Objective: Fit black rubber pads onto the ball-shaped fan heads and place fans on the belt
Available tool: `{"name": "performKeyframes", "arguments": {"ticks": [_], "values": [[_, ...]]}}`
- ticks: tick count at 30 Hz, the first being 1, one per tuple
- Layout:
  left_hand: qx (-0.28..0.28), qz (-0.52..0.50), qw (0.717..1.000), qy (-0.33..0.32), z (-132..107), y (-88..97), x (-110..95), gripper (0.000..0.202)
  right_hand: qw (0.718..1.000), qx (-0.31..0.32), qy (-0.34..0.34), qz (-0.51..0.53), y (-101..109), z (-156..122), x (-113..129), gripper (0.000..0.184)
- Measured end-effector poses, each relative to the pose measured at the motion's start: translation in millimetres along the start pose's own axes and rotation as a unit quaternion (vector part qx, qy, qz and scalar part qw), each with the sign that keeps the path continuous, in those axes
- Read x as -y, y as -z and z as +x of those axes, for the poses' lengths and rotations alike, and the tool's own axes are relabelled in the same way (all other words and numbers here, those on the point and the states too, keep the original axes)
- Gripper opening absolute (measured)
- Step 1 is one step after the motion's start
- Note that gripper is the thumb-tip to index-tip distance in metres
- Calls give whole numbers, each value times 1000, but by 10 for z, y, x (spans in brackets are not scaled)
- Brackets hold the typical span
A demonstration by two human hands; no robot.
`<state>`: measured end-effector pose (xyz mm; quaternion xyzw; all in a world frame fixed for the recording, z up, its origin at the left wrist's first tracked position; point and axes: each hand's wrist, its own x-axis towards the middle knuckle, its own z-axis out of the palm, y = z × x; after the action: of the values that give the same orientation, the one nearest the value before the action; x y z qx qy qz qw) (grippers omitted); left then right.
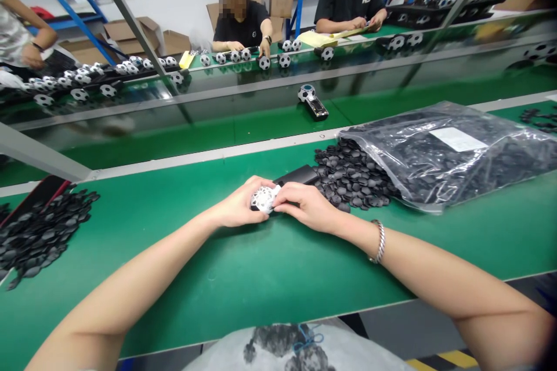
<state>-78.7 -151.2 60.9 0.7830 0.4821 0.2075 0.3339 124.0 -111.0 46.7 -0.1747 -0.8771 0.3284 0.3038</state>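
Note:
My left hand (242, 204) is wrapped round a white openwork ball shell (263, 199), shaped like a football with gaps in its surface. A black flat handle (300, 175) reaches from behind the shell toward the right and seems joined to it. At the shell's right side, my right hand (307, 206) pinches with thumb and forefinger; whatever lies between those fingertips is too small to make out. Just right of the handle spreads a heap of small black plastic pieces (354, 177), partly spilling from a clear plastic bag (461, 156).
More black pieces (47, 226) lie at the left. Beyond the table's raised edge, a ball unit with an open handle (317, 108) rests on the green conveyor belt (195, 136). Two co-workers sit opposite among black-and-white balls (264, 62); another person's arm shows at far left.

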Motion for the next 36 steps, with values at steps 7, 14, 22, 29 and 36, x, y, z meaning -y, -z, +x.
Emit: {"name": "performKeyframes", "arguments": {"ticks": [7,14,22,29,36], "values": [[-49,-16,998,26,-3,-84,-92,54,999,-25,-48,-2,-50,12,22,12],[-95,-32,994,44,8,-178,-76,46,994,-52,-90,-18,-130,11,-5,16],[-95,-52,994,36,-3,-189,-61,46,995,-49,-88,-22,-153,14,18,17],[-92,-61,994,24,12,-191,-36,44,997,-53,-64,-7,-149,-4,2,18],[-67,-72,995,29,-1,-152,13,53,1000,-12,26,-6,-137,-65,-9,8]]}}
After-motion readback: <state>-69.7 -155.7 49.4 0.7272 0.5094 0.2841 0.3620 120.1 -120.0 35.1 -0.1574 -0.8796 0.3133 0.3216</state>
